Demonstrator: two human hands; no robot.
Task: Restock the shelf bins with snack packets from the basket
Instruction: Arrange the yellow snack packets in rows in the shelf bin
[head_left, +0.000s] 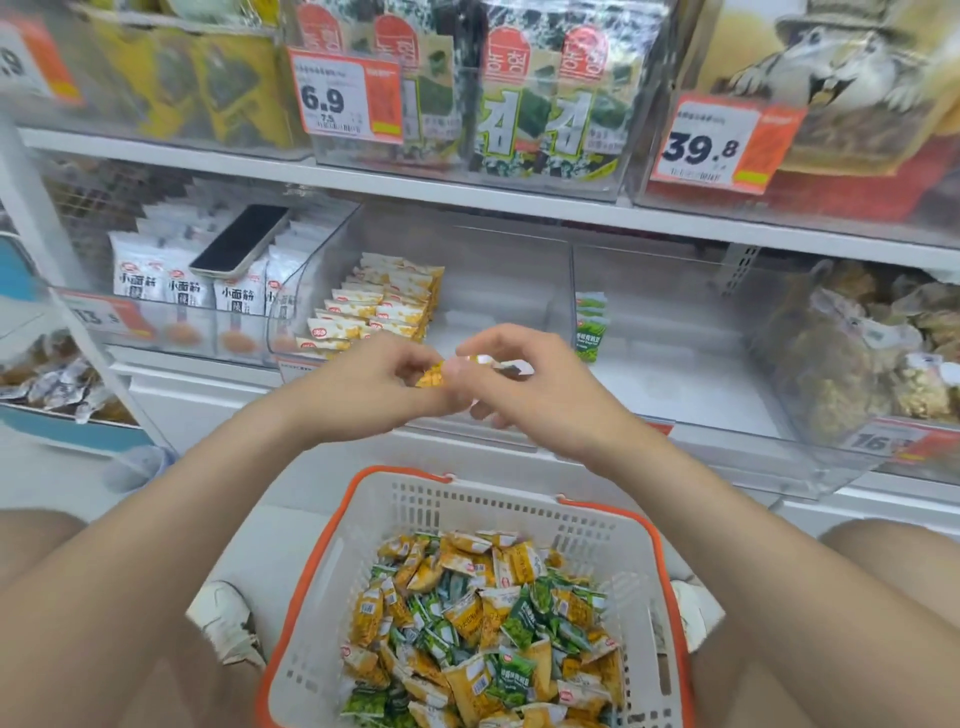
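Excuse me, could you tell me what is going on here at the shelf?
A person crouches at the shelf with a basket of yellow and green snack packets between the knees. The left hand and right hand together pinch a yellow packet in front of the clear bin, where stacked yellow packets already stand. The next bin holds only a few green packets.
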